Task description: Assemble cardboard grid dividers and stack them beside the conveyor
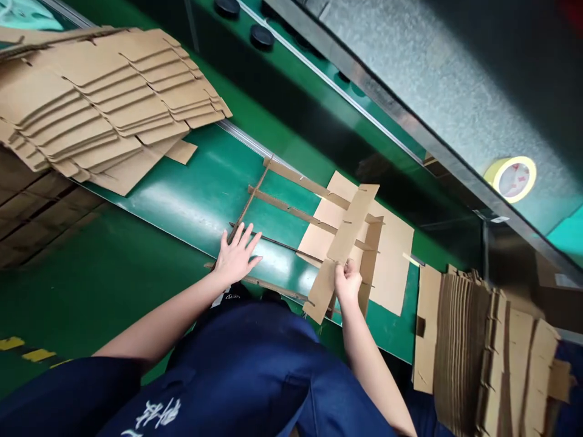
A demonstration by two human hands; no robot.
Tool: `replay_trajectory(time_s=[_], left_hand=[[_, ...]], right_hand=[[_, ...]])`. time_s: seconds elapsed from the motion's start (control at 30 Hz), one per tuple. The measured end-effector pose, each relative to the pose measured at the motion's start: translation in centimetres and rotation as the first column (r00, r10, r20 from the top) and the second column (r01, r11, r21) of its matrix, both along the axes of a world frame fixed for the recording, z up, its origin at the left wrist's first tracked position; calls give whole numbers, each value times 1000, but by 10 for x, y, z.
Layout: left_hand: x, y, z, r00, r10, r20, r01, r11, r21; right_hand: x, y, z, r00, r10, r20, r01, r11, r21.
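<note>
A partly slotted-together cardboard divider grid (291,209) lies on the green work surface, its long strips crossed by shorter ones. My left hand (237,255) is spread over the grid's left cross strip, fingers apart. With its fingers closed, my right hand (348,280) grips a slotted cardboard strip (344,243) that lies tilted across the long strips. Just right of it, another cross strip (371,261) stands in the grid. Beneath the grid's right part is a flat cardboard sheet (394,261).
A fanned stack of slotted cardboard sheets (104,103) lies at the upper left. More cardboard pieces (464,340) stand packed at the lower right. A yellow tape roll (511,179) rests on the metal shelf (437,79) above. Black round pieces (262,37) sit at the back.
</note>
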State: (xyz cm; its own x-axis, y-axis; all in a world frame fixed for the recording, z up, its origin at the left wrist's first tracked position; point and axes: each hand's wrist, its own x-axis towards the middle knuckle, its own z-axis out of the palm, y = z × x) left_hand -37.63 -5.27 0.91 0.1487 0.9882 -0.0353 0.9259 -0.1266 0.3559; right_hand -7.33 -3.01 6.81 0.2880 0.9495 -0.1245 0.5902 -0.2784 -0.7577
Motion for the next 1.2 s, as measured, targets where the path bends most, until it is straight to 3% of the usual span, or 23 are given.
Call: replay_trajectory(time_s=[0.1,0.2,0.5,0.97,1.1,1.2], left_hand=[[-3,-1,-9,999,-13,-44,12,1000,-24],[2,-3,-8,998,-1,-58,0,1000,-15],[2,-3,-7,995,-18,-94,18,1000,-9],[3,-4,-8,999,-6,-39,7,1000,18],[3,-4,-7,999,-13,-46,14,1000,17],[2,-4,-6,999,-14,-31,15,1000,26]], right_hand=[[-6,-17,-9,994,-18,108,21,1000,-20],[-24,-23,-18,958,4,286,7,999,-36],[-44,-6,-29,806,69,587,-42,997,-60],[-65,0,-45,683,209,700,-2,959,-284],[-70,8,-36,645,278,712,58,911,-408],[-70,24,-25,627,252,737,97,914,-394]])
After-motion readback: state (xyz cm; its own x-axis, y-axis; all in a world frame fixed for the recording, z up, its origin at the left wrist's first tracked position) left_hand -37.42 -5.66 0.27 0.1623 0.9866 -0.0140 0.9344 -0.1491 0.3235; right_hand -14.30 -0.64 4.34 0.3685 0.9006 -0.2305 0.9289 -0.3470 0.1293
